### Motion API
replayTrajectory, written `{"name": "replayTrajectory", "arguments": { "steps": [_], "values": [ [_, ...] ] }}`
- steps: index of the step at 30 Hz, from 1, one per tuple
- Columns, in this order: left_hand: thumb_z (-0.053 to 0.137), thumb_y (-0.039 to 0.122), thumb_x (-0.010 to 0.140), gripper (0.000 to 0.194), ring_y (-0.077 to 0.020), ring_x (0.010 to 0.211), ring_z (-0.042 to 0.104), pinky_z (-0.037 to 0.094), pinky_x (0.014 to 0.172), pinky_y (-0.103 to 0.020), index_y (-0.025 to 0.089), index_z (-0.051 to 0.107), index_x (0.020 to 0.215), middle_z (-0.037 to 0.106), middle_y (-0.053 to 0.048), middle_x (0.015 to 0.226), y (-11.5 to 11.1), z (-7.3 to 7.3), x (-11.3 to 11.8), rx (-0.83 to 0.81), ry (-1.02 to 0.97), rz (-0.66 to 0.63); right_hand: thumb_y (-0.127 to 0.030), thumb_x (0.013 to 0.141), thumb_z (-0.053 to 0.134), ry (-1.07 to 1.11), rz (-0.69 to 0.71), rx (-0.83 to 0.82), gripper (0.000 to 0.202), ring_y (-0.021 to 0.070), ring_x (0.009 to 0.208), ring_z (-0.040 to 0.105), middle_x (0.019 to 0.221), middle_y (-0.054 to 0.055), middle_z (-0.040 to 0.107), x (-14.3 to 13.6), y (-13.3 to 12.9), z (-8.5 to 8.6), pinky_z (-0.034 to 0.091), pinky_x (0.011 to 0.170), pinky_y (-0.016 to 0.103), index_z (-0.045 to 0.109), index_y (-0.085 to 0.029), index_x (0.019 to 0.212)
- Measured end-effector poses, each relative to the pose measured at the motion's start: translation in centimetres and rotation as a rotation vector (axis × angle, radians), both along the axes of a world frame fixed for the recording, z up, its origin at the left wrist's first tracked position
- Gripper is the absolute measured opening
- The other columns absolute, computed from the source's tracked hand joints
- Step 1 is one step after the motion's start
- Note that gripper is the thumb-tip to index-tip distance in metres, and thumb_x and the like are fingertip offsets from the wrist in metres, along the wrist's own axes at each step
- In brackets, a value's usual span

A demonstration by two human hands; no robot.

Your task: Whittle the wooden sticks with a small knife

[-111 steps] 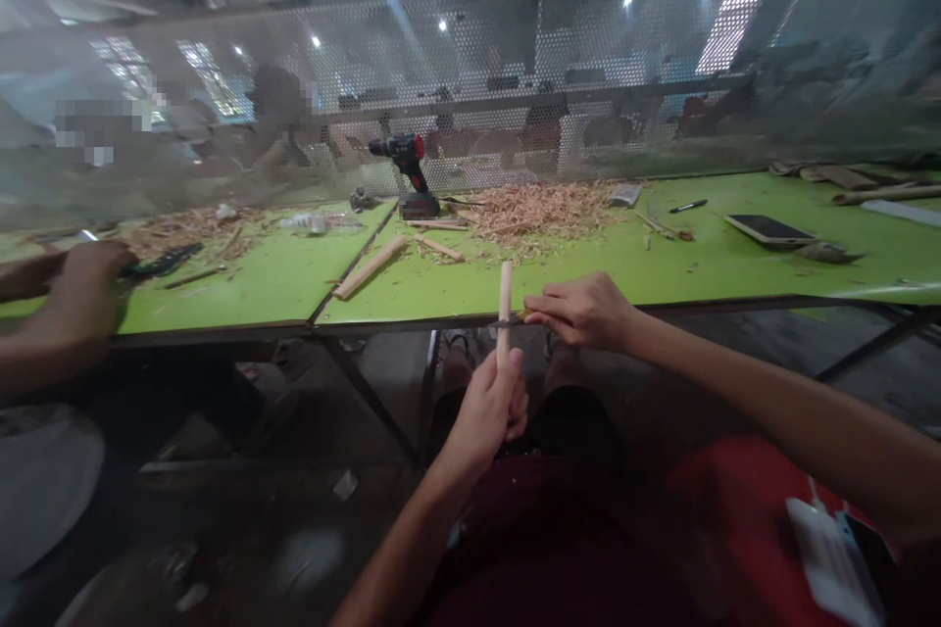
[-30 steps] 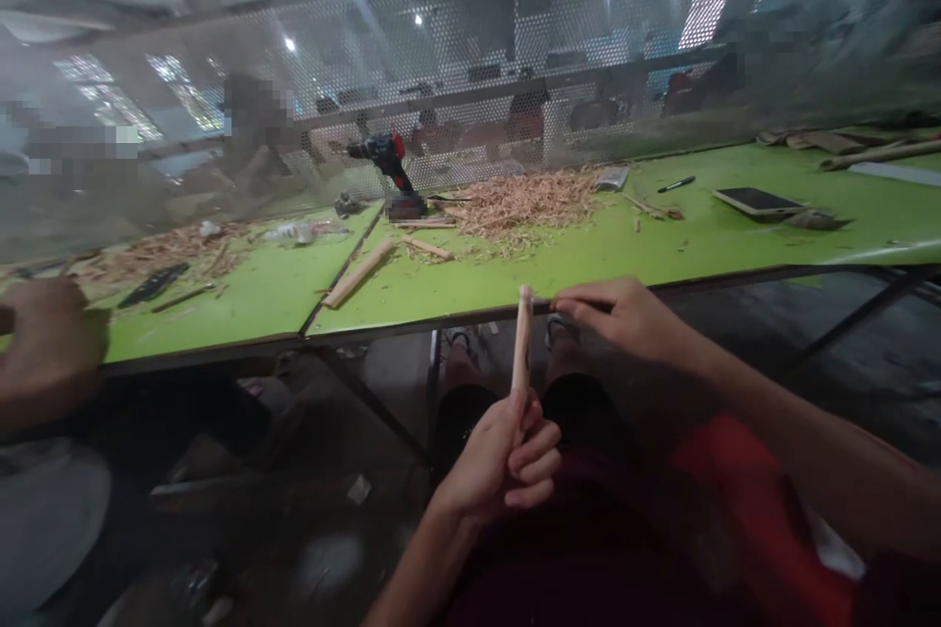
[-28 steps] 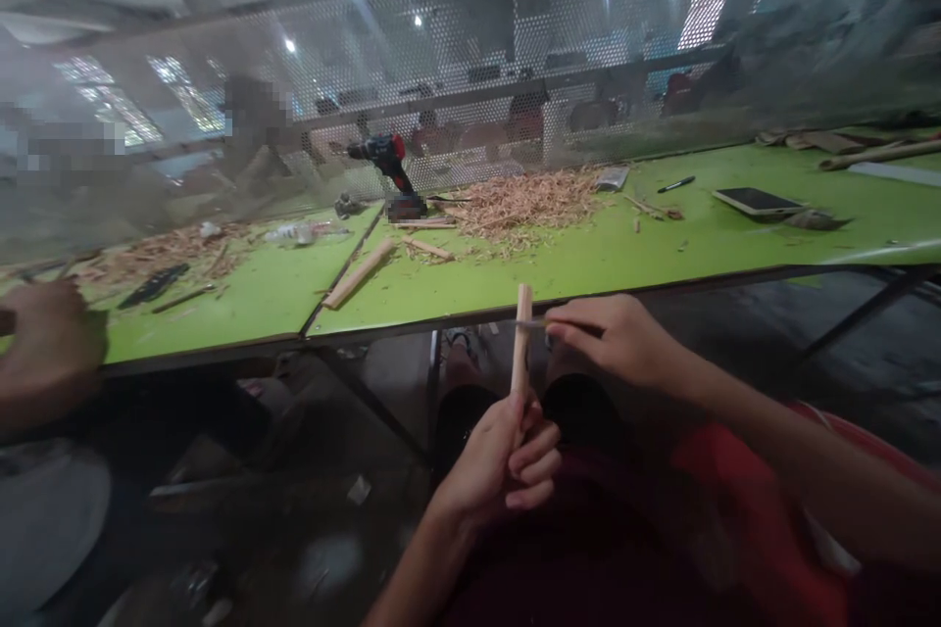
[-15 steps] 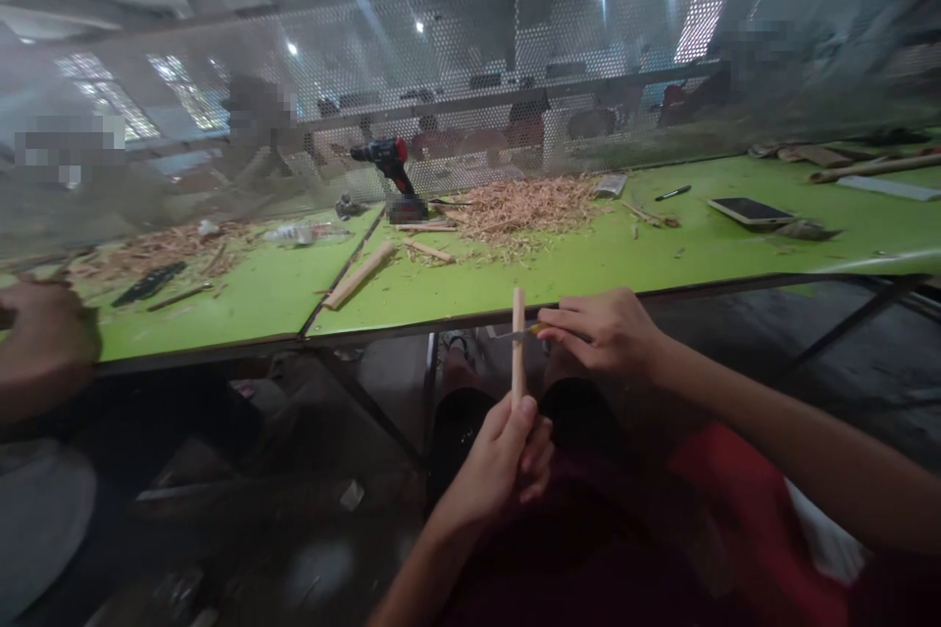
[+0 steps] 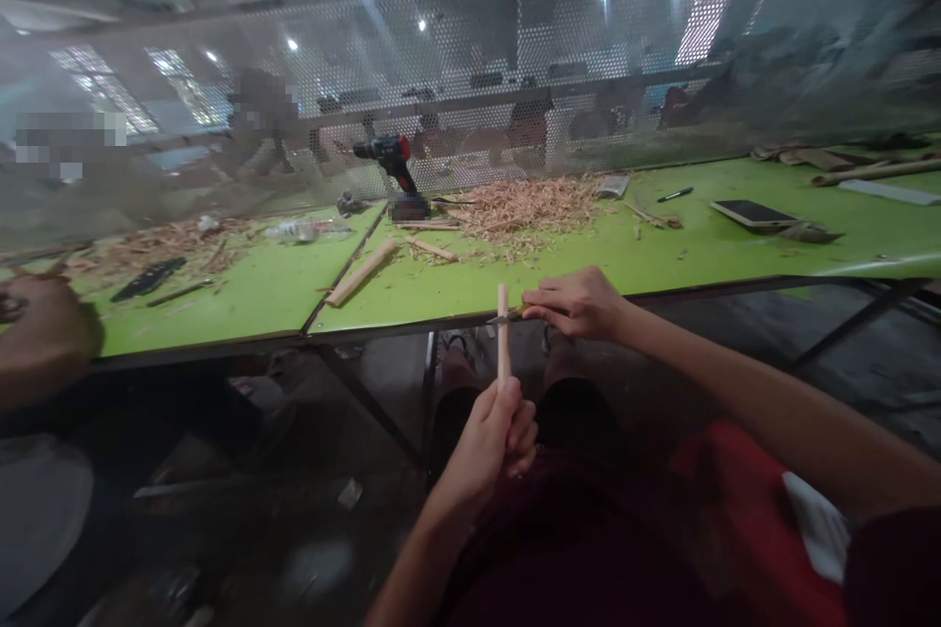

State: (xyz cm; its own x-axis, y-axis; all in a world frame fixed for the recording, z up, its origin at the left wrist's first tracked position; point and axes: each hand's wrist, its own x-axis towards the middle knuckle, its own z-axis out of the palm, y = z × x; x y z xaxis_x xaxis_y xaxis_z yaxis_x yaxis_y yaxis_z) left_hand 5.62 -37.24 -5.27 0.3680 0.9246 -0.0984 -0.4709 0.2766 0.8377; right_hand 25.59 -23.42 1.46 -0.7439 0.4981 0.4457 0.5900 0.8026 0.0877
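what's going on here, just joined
A person's left hand holds a slim wooden stick upright at the near edge of a green table. The right hand pinches a small knife, its blade across the stick just below the top end. On the table beyond sit a pile of wood shavings and a cordless drill, with a loose wooden piece nearer. At far left, another person's hand is over the table.

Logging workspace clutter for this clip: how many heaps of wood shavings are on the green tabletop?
2. The right heap lies just right of the drill; the left heap lies beyond the co-worker's hand. Any shavings behind that hand would be hidden.
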Motion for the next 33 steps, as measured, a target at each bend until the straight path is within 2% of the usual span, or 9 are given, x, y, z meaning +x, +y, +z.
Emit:
{"name": "replayTrajectory", "arguments": {
  "steps": [3,5,9,14,18,20,25,29,33],
  "values": [
    [0.08,0.084,0.083,0.073,-0.0048,0.043,0.016,0.019,0.037,-0.017,0.027,0.033,0.083,0.03,0.015,0.054,-0.1,-0.4,-0.1,-0.014,0.016,0.034,-0.036,0.112,0.067,-0.014,-0.024,-0.066,0.027,0.0153,0.083,0.068,0.102,0.008,0.085,-0.6,0.6,0.4,0.027,0.065,0.031,0.089,-0.023,0.12],
    [0.079,0.086,0.082,0.073,-0.0049,0.043,0.016,0.019,0.036,-0.017,0.027,0.035,0.083,0.031,0.015,0.054,-0.8,-0.6,0.0,-0.008,0.033,0.028,-0.03,0.108,0.074,0.026,-0.146,-0.125,0.021,0.0144,0.087,0.068,0.109,0.007,0.086,-0.3,1.8,1.1,0.03,0.068,0.028,0.089,-0.024,0.121],
    [0.079,0.083,0.085,0.068,-0.0047,0.043,0.019,0.024,0.037,-0.017,0.026,0.041,0.086,0.035,0.014,0.056,-2.7,-0.2,0.3,-0.045,0.007,-0.166,-0.02,0.111,0.067,0.216,-0.524,-0.122,0.025,0.0136,0.085,0.063,0.11,0.014,0.086,2.8,5.5,3.2,0.03,0.072,0.03,0.088,-0.012,0.121],
    [0.081,0.078,0.087,0.069,-0.0036,0.045,0.014,0.02,0.036,-0.013,0.025,0.038,0.08,0.029,0.013,0.054,-2.5,0.3,0.1,-0.063,-0.147,-0.198,-0.024,0.108,0.071,0.375,-0.659,-0.222,0.025,0.018,0.08,0.061,0.098,0.017,0.084,6.3,5.8,4.6,0.032,0.072,0.032,0.09,-0.009,0.112],
    [0.073,0.071,0.098,0.058,-0.0042,0.043,0.012,0.023,0.034,-0.011,0.024,0.041,0.084,0.027,0.012,0.054,-1.9,-0.4,0.0,-0.026,-0.317,-0.336,-0.034,0.107,0.066,0.523,-0.509,-0.54,0.032,0.0138,0.059,0.043,0.063,0.002,0.061,6.7,2.1,4.5,0.031,0.064,0.031,0.087,-0.011,0.098],
    [0.072,0.069,0.1,0.057,-0.0044,0.043,0.012,0.024,0.034,-0.01,0.024,0.041,0.083,0.026,0.012,0.054,-2.0,-0.8,-0.1,-0.025,-0.367,-0.373,-0.045,0.106,0.063,0.657,-0.364,-0.718,0.039,0.013,0.056,0.036,0.059,-0.002,0.05,6.4,0.1,4.1,0.028,0.06,0.031,0.084,-0.012,0.099],
    [0.078,0.072,0.094,0.063,-0.0043,0.042,0.014,0.024,0.033,-0.012,0.024,0.039,0.081,0.028,0.013,0.052,-2.2,-1.3,-0.1,-0.03,-0.368,-0.408,-0.058,0.095,0.074,0.903,-0.115,-0.971,0.046,0.0122,0.056,0.034,0.063,-0.003,0.049,3.4,-4.5,1.6,0.023,0.053,0.029,0.079,-0.014,0.108],
    [0.081,0.076,0.089,0.066,-0.0042,0.043,0.016,0.023,0.036,-0.015,0.024,0.041,0.08,0.028,0.013,0.051,-2.5,-1.6,0.1,-0.033,-0.258,-0.312,-0.06,0.081,0.089,1.033,0.026,-1.136,0.056,0.0101,0.056,0.03,0.065,-0.006,0.044,-0.2,-7.4,-0.3,0.023,0.051,0.026,0.08,-0.016,0.114],
    [0.081,0.083,0.082,0.071,-0.0047,0.042,0.021,0.026,0.037,-0.019,0.025,0.041,0.078,0.032,0.012,0.051,-2.5,-2.5,0.3,0.019,-0.105,-0.226,-0.055,0.083,0.088,1.032,0.056,-1.124,0.047,0.0112,0.057,0.039,0.07,-0.003,0.055,-2.2,-9.3,-0.4,0.029,0.05,0.026,0.081,-0.019,0.112]
  ]
}}
